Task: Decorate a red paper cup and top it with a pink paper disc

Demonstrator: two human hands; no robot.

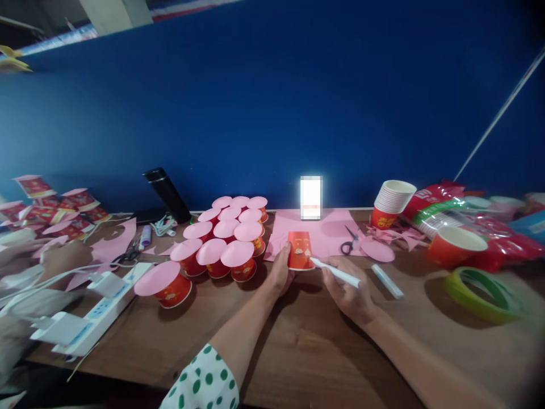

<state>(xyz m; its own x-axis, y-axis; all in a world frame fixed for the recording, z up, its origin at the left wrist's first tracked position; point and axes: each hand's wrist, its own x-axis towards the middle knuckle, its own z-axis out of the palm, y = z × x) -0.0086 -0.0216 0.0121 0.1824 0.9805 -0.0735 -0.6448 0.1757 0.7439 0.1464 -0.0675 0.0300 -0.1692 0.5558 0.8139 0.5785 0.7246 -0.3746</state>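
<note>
My left hand (280,271) is closed around the side of a red paper cup (300,250) with gold print, held upside down just over the table. Held in my right hand (347,289) is a white pen-shaped stick (340,274), whose tip meets the cup's lower right edge or comes very close to it. Whether it is a marker or a glue pen I cannot tell. To the right of that hand lies a white cap-like tube (386,281). Behind the cup is a sheet of pink paper (336,227), with scissors (349,241) and a pink paper disc (377,249) at its right.
Several upside-down red cups topped with pink discs (230,228) stand left of centre. A power strip (102,312), black flask (167,194) and another person's hand (63,258) are farther left. Stacked cups (394,201), a lone cup (455,247) and green tape (483,295) are right.
</note>
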